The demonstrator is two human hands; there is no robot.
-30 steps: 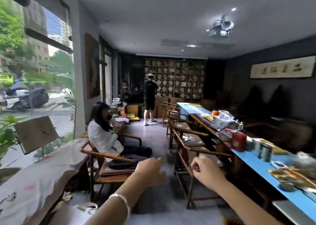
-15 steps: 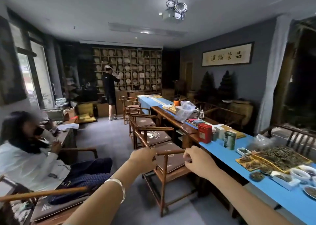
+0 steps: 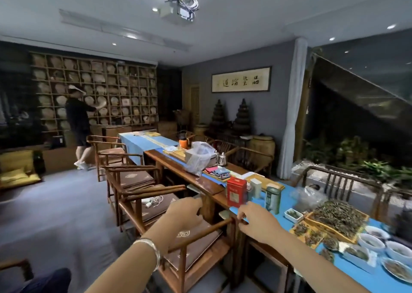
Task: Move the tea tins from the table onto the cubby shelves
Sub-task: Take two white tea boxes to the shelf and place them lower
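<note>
A red rectangular tea tin (image 3: 236, 192) stands on the long table (image 3: 379, 279) with its blue runner. A green round tin (image 3: 272, 199) stands just right of it, and a small white box (image 3: 256, 188) sits behind them. My right hand (image 3: 256, 222) hovers in front of the tins with loosely curled fingers and holds nothing. My left hand (image 3: 181, 213), a silver bangle on its wrist, is raised over a chair, also holding nothing. The cubby shelves (image 3: 124, 94) fill the far wall.
Wooden armchairs (image 3: 133, 179) line the table's left side. Trays and bowls of loose tea (image 3: 338, 217) cover the near right of the table. A person (image 3: 78, 123) stands at the shelves. Grey floor lies open on the left. A plastic bag (image 3: 198, 156) sits mid-table.
My view has swung right, from the window side toward the table. Both hands have come nearer the red and green tins; the seated person has left the view.
</note>
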